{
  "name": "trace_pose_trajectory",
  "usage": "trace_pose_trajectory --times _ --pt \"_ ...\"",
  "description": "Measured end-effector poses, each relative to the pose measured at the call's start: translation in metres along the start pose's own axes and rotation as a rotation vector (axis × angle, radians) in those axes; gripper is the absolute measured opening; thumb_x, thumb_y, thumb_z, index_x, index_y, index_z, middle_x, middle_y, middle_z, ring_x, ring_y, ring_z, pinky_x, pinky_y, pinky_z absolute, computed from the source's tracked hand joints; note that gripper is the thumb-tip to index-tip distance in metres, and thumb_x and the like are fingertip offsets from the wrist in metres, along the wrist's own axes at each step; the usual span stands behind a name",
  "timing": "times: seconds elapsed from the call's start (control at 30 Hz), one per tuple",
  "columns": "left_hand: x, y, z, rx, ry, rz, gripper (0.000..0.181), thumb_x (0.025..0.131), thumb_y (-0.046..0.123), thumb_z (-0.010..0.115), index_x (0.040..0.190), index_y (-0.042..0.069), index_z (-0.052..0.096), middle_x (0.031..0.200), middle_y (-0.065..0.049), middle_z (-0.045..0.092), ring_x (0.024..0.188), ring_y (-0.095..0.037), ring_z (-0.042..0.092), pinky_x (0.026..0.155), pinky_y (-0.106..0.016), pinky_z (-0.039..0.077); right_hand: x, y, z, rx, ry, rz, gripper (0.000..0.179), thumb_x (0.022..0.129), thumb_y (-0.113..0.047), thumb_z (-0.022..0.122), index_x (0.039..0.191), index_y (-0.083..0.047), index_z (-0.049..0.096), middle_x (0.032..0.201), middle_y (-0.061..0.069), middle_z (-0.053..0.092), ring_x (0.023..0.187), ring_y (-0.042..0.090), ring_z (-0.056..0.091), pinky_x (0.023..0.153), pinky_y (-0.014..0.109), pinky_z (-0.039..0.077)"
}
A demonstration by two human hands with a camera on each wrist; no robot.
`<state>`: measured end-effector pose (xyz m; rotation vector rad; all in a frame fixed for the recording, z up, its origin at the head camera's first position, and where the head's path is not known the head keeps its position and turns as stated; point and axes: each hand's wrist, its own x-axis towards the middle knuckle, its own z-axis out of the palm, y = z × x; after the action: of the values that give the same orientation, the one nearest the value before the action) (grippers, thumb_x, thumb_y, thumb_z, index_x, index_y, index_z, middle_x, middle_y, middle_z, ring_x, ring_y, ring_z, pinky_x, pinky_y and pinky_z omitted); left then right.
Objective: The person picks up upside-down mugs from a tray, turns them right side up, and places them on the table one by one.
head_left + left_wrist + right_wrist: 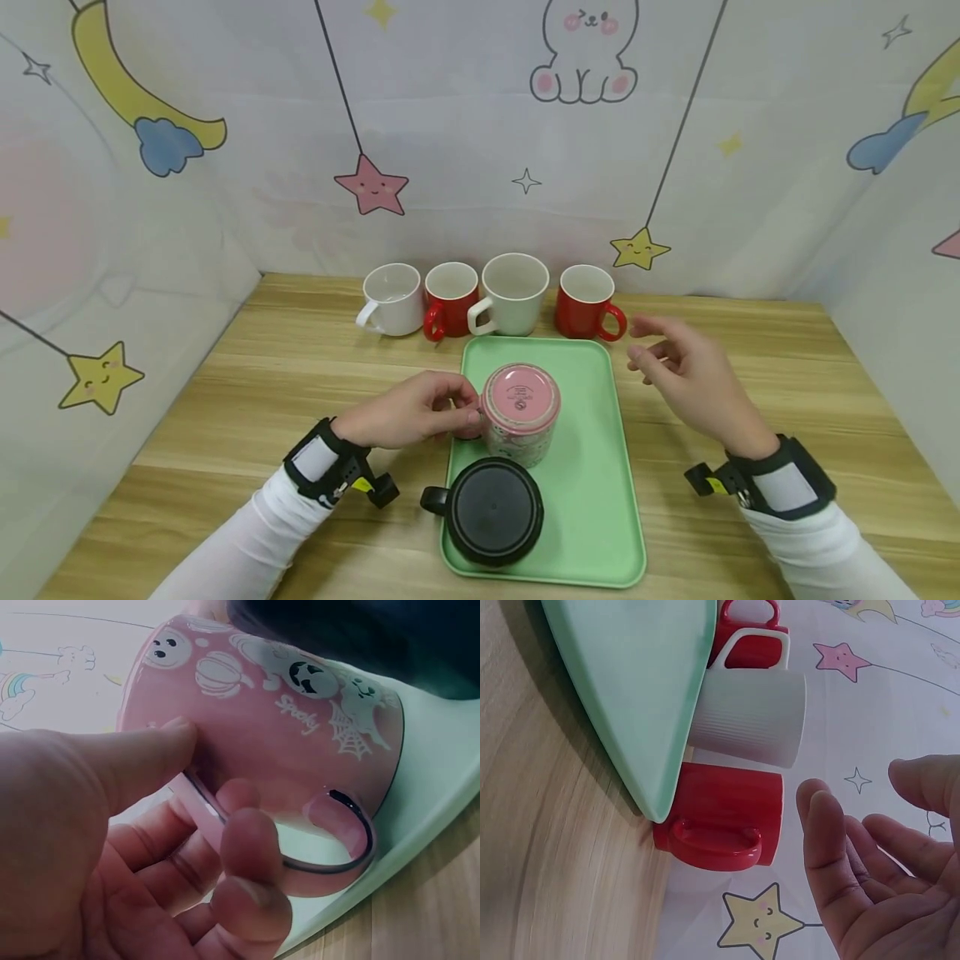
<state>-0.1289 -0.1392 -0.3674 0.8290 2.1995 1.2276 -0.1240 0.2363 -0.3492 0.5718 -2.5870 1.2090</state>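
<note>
Pink mug (pixel 521 412): inverted, glossy, white pumpkin motifs (pixel 222 673) | left fingers (pixel 251 911) gripping handle (pixel 326 879) | right fingers (pixel 829 840) relaxed

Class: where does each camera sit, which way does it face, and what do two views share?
Head: worn on the head, facing forward and down at the light-green rectangular tray; left hand, right hand and white sleeves show.
Left wrist: on that wrist, facing the glossy pink mug with white pictures; left hand shows.
Right wrist: on that wrist, facing the nearer glossy red mug; right hand shows.
Head and left wrist share the pink mug.
</note>
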Motion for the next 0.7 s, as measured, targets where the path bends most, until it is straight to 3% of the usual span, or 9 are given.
trace_pose_trajectory --times 0.37,0.7 --pt "0.0012 -0.0013 0.0026 0.039 0.013 0.004 0.016 0.099 0.029 0.063 0.107 0.016 0.065 0.093 -0.001 0.063 0.078 -0.017 0.057 0.063 -0.028 0.050 -0.0040 -0.0048 0.0031 0.006 -0.051 -0.025 0.040 0.098 -0.020 0.064 0.135 -0.008 0.057 0.121 0.007 0.062 0.085 0.020 0.068 0.064 0.027 0.055" --pt "0.0023 0.0009 0.0053 0.047 0.021 0.044 0.013 0.099 0.029 0.062 0.105 0.017 0.064 0.093 0.001 0.063 0.083 -0.016 0.057 0.070 -0.029 0.050 -0.0042 -0.0067 0.0058 -0.013 -0.070 -0.056 0.037 0.098 -0.019 0.064 0.132 -0.006 0.058 0.118 0.006 0.063 0.088 0.015 0.068 0.066 0.027 0.056"
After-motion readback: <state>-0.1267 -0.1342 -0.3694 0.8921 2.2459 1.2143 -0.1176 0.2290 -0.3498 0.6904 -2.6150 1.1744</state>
